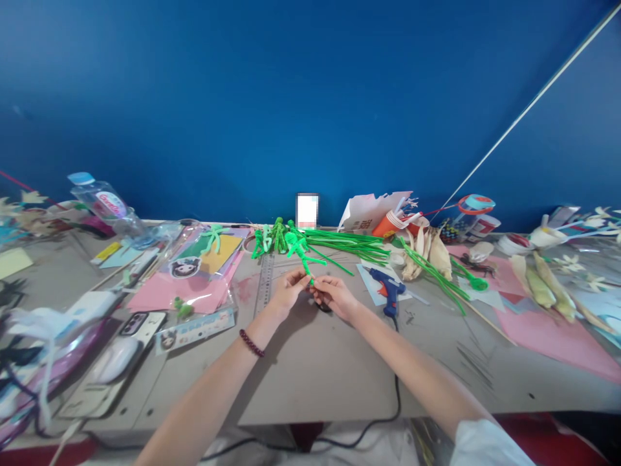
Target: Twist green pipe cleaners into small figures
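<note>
Over the middle of the table, my left hand (290, 288) is closed on the lower end of a bright green pipe cleaner figure (305, 255). Bent limbs stick out from its upper part. My right hand (336, 296) pinches at the same lower end, close beside the left fingertips. A small dark object (322, 307) lies under the right fingers, mostly hidden. Just behind the hands are several twisted green pipe cleaner shapes (278, 235) and a bundle of straight green pipe cleaners (347, 242).
A blue glue gun (388, 290) lies right of the hands, its cord running over the front edge. To the left are a metal ruler (265, 281), pink paper (179, 291), a phone (111, 369) and a plastic bottle (109, 204). Orange cups (387, 223) and dried husks (427, 255) stand behind right.
</note>
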A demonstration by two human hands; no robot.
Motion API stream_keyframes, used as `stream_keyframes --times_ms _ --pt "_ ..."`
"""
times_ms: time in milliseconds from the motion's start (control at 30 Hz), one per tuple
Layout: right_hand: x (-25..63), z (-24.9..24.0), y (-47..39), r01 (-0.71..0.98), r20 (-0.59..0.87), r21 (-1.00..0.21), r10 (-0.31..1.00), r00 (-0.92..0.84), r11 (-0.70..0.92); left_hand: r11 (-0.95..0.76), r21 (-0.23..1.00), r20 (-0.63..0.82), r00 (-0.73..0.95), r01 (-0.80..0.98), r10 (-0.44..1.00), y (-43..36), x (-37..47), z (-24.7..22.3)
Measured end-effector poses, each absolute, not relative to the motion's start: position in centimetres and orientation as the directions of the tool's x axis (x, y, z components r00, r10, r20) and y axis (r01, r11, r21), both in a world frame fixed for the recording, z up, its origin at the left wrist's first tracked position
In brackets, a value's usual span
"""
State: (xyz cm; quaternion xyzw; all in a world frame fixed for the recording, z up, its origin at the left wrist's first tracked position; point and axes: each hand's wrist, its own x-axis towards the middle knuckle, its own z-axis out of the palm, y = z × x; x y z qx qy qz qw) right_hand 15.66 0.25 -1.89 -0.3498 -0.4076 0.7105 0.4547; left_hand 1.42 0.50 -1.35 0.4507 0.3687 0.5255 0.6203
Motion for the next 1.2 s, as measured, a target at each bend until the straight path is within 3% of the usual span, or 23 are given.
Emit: stream_keyframes --times_ms 200,367,467,600,800,1000,1200 --pt "15.8 -1.4 -0.2 -0.454 -0.226 -0.782 0.872 -0.433 -0.428 0.188 0.898 -0.081 0.270 -0.398 0.959 0.0 1.4 -0.9" --pt "15.8 -1.4 -0.3 -0.450 -0.220 -0.752 0.827 -0.517 -0.482 0.257 0.882 -0.122 0.335 -0.396 0.934 -0.3 1.3 -0.4" --pt "15.6 -1.4 -0.4 -0.425 -0.180 -0.809 0.859 -0.480 -0.407 0.236 0.883 -0.120 0.291 -0.406 0.949 -0.2 1.3 -0.7" --pt "15.3 -1.6 -0.1 -0.389 -0.085 -0.899 0.953 -0.291 -0.199 0.118 0.908 -0.046 0.184 -0.402 0.982 0.2 1.3 -1.1" --pt "15.5 -1.9 0.5 -0.260 0.112 -0.960 0.994 -0.002 0.107 -0.051 0.984 0.078 0.156 -0.171 0.985 -0.1 1.1 0.1" --pt "15.8 -2.4 0.6 -0.065 0.161 -0.984 0.986 0.045 0.164 -0.116 0.992 0.124 0.174 -0.055 0.977 -0.6 1.4 0.7" --pt "15.6 -2.8 0.5 0.012 0.173 -0.985 0.982 0.080 0.173 -0.011 0.994 0.022 0.096 -0.112 0.995 0.1 1.6 -0.2"
